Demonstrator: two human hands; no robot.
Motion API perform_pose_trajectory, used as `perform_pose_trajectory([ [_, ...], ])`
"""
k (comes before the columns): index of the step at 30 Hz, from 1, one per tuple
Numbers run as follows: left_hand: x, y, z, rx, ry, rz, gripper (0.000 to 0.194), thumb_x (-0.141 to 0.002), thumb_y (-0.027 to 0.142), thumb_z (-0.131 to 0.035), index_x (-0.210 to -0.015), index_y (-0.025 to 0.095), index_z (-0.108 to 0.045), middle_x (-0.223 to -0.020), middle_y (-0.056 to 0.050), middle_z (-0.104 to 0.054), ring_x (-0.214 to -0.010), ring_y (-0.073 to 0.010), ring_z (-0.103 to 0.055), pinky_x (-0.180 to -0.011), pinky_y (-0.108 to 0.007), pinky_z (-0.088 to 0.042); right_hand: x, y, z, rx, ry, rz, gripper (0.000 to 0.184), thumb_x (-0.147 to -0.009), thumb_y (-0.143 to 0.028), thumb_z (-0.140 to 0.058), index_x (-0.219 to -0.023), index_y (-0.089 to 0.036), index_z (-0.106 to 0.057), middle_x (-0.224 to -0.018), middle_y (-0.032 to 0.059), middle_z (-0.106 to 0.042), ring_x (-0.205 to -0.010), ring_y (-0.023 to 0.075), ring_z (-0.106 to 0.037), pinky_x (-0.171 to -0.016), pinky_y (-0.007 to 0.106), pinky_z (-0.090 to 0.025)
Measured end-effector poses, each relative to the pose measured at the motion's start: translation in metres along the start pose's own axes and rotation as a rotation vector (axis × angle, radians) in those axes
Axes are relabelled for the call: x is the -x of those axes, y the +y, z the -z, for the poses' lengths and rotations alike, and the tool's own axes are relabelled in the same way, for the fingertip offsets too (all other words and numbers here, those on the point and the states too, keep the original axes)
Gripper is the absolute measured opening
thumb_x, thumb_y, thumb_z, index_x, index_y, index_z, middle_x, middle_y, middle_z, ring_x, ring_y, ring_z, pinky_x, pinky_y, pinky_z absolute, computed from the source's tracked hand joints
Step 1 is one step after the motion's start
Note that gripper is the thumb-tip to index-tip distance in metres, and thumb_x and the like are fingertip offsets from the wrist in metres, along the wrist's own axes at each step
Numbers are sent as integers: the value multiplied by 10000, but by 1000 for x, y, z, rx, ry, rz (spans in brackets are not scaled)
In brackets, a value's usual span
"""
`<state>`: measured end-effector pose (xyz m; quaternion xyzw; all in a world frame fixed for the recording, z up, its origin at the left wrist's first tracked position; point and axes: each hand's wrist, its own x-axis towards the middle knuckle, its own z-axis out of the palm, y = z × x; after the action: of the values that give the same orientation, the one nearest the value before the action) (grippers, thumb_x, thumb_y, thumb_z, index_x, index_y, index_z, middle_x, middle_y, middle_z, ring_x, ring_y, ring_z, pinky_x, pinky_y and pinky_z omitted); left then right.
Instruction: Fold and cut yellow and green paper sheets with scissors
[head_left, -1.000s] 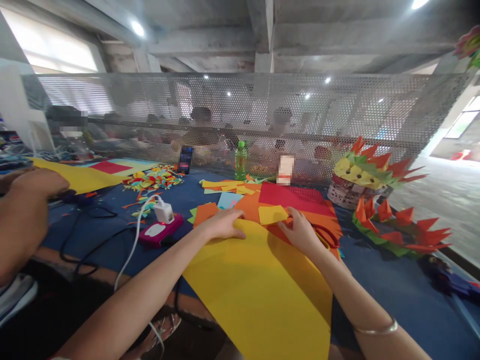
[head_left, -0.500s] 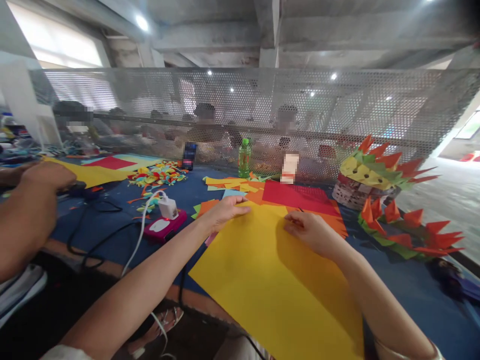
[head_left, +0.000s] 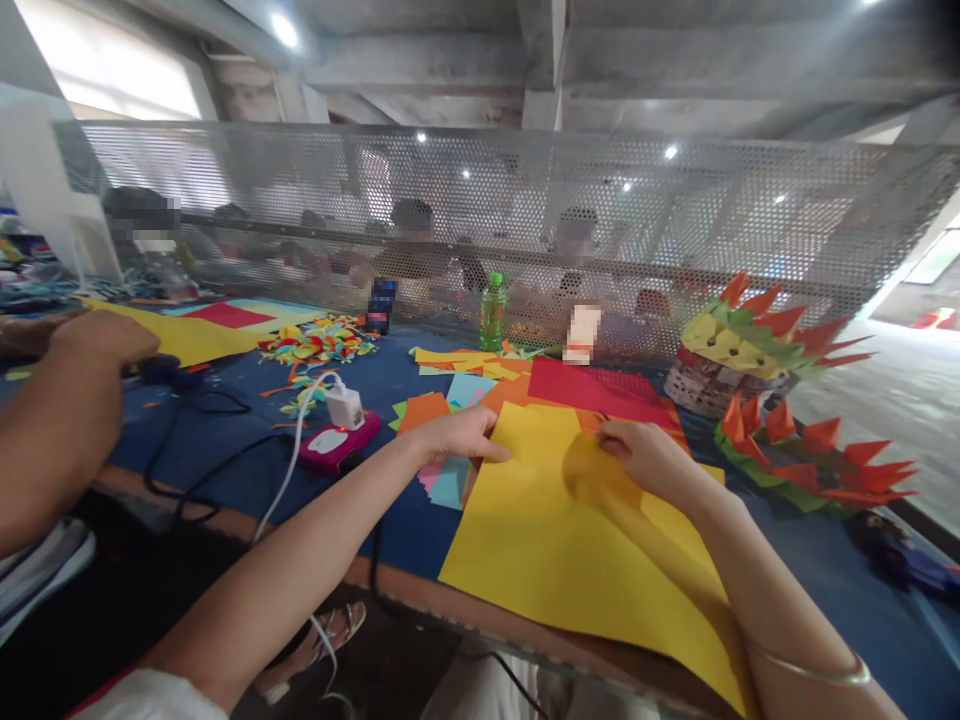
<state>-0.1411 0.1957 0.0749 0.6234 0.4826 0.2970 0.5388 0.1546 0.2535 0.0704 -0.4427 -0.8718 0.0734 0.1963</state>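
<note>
A large yellow paper sheet lies in front of me, its near corner hanging over the table edge. My left hand pinches its upper left edge, the thumb on top. On the right, my right hand is closed above the sheet, and a thin dark tip sticks out by its fingers; the rest is hidden. Beyond the sheet lie red paper, orange paper and light blue pieces. Yellow strips are spread farther back.
To the right stand a folded-paper crown and a ring of orange paper points. A green bottle stands behind. At left are a pink power socket, cables, paper scraps and another person's arm.
The yellow sheet lies flatter on the table, its left corner shifted right. My right hand has moved slightly right, and my left hand a little lower.
</note>
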Motion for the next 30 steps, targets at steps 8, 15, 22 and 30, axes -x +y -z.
perform_pose_trajectory([
  [8,1,4,8,241,258,-99,344,-545,215,-887,-862,180,-758,-866,-73,-797,-768,-263,-737,-690,-337,-579,-4,-5,21,-48,435,5,260,-935,-284,-495,-1060,-205,-709,-1065,99,-719,-997,231,-657,-873,316,-486],
  [15,-5,12,31,550,597,-269,371,-682,156,-785,-1044,146,-706,-1035,-82,-784,-992,-257,-730,-866,-345,-586,10,29,43,73,608,-350,324,-992,-258,-428,-1196,-106,-629,-1069,156,-680,-949,236,-644,-864,381,-508],
  [22,-1,18,27,688,556,-202,284,-764,64,-687,-1030,157,-722,-1022,-80,-790,-954,-252,-747,-825,-379,-612,13,29,11,166,-2,-359,220,-961,-372,-643,-1011,-161,-679,-974,30,-706,-817,158,-678,-754,344,-580],
  [30,-7,10,19,687,476,-221,390,-684,69,-762,-1068,120,-720,-1066,-127,-782,-963,-291,-744,-814,-382,-610,13,26,6,269,-125,-378,276,-971,-352,-630,-1191,-186,-642,-1199,75,-667,-1012,212,-671,-867,413,-575],
])
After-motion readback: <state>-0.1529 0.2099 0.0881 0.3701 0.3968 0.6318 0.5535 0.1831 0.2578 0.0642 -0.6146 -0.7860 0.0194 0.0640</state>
